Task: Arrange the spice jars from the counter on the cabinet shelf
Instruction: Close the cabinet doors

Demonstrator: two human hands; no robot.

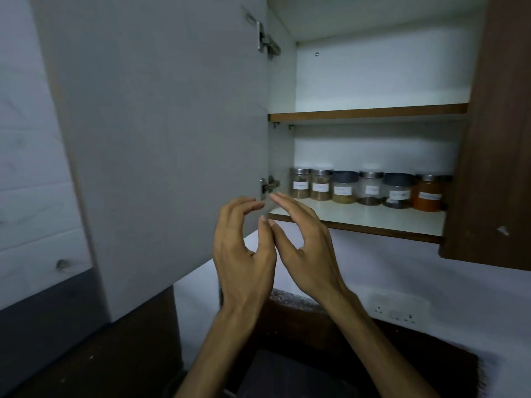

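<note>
Six jars (pixel 369 189) stand in a single row along the back of the lower shelf (pixel 373 216), running from its left end almost to its right end, each one just beside or touching the next. That placement looks deliberate: pushed back against the rear wall, they leave the front strip of the shelf bare, and every white label faces outward toward the open front, so each can be read at a glance. All six are upright, long axis vertical, lids on top (four metal, two dark). The rightmost jar (pixel 428 195) holds something orange-red; the two at the left end hold brown powder. The upper shelf (pixel 367 112) carries nothing that shows. Both hands hang in the air below the lower shelf's front left corner, close to the door (pixel 161 145) hinge, holding nothing: the left hand (pixel 244 254) has loosely bent fingers, the right hand (pixel 304 248) has nearly straight ones, and each grip is apart and empty, thumbs almost meeting between them. With no jar in hand and the table below too dark to read, the arranging seems finished, or nearly so.
</note>
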